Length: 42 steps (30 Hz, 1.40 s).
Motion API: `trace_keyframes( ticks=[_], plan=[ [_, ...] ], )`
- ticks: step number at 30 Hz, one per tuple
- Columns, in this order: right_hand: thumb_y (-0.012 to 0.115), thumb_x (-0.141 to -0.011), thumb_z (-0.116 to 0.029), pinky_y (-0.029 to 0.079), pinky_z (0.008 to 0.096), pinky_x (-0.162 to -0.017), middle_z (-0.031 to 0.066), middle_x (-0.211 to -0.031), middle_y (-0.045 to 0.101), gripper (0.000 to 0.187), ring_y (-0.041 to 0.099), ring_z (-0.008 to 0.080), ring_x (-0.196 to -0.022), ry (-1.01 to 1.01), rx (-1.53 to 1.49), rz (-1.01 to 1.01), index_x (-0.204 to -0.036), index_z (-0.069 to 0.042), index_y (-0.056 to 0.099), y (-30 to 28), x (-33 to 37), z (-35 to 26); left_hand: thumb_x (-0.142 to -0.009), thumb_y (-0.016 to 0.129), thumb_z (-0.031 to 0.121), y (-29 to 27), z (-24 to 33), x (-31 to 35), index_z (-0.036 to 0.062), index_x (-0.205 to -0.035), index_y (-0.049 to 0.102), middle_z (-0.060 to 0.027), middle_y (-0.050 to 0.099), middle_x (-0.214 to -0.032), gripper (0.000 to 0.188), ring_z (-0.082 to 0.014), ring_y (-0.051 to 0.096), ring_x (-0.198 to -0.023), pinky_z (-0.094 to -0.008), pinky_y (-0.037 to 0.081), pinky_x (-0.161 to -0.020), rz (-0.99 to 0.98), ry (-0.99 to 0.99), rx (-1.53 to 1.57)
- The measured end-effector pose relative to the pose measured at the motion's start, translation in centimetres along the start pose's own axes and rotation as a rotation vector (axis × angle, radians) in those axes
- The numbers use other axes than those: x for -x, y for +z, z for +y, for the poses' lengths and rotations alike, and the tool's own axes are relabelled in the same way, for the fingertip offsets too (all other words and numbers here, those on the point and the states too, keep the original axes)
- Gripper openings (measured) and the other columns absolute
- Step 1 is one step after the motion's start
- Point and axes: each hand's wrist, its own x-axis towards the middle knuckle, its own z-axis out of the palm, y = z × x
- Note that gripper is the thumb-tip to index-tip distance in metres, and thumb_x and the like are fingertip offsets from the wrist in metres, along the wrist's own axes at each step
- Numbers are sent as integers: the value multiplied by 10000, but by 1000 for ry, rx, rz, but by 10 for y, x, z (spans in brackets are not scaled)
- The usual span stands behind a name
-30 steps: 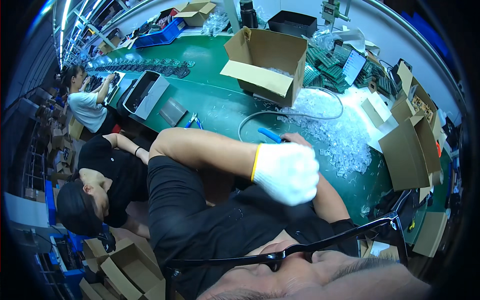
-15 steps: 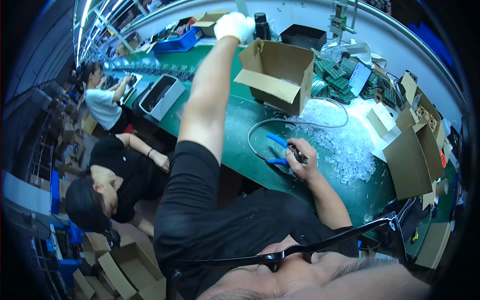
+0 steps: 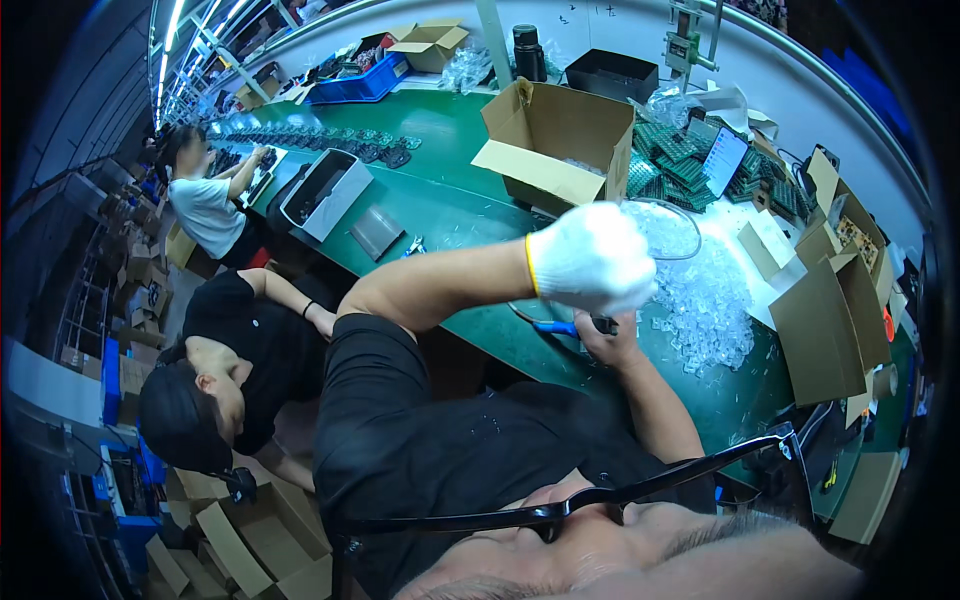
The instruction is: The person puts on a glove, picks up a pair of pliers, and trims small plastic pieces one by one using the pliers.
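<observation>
My left hand [image 3: 595, 258], in a white knitted glove with a yellow cuff edge, hangs over the bench just above my right hand. Its fingers look curled closed, and motion blurs them; what they hold, if anything, is hidden. My bare right hand [image 3: 612, 342] is closed on blue-handled pliers [image 3: 556, 328], partly covered by the glove. A grey cable [image 3: 690, 235] loops behind the glove. Beside both hands spreads a pile of small clear plastic pieces [image 3: 705, 310]. An open cardboard box [image 3: 545, 180] stands behind the glove.
Stacked green circuit boards [image 3: 680, 160] lie at the back right, near a cardboard box [image 3: 825, 325]. A black flask [image 3: 528, 55] and black tray [image 3: 610, 75] stand along the wall. At left are a white-sided bin [image 3: 330, 200] and two people, the nearer in black [image 3: 260, 330].
My gloved left hand has swung from the far side of the bench, near the flask, back toward me and right, over the pliers. My right hand stays in about the same place.
</observation>
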Motion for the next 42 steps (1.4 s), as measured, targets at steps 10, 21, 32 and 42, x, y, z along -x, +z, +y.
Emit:
trace_keyframes(
  ticks=[10, 21, 32, 42],
  plan=[
    [736, -839, -61, 572, 426, -743, 190, -950, 722, 261, 727, 364, -812, 39, 1, -38, -1091, 6, 720, 0, -14, -26, -981, 611, 281, -13, -300, 115, 150, -1000, 807, -152, 816, -1051, 237, -365, 793, -957, -474, 618, -811, -314, -1232, -744],
    [736, -874, -82, 576, 429, -732, 201, -947, 722, 226, 720, 351, -787, 83, -42, 9, -1076, 17, 722, 1, -13, -14, -850, 742, 296, 21, -43, -47, 198, -818, 679, -8, 630, -700, 121, -256, 652, -599, -411, 534, -528, 61, -34, -11],
    [732, -872, -80, 565, 404, -779, 172, -940, 730, 237, 710, 311, -815, 229, -56, -28, -1093, 6, 730, 2, -1, -12, -760, 720, 265, 25, -25, -38, 195, -715, 689, -63, 670, -689, 89, -315, 687, -629, -453, 525, -519, -190, 212, 191],
    [728, -856, -65, 573, 392, -761, 188, -957, 725, 266, 721, 326, -819, 113, -39, 3, -1105, 29, 727, 1, -12, -19, -965, 586, 243, 32, -285, 59, 152, -956, 767, -131, 795, -963, 202, -367, 772, -844, -528, 621, -734, 118, -1103, -650]
  ],
)
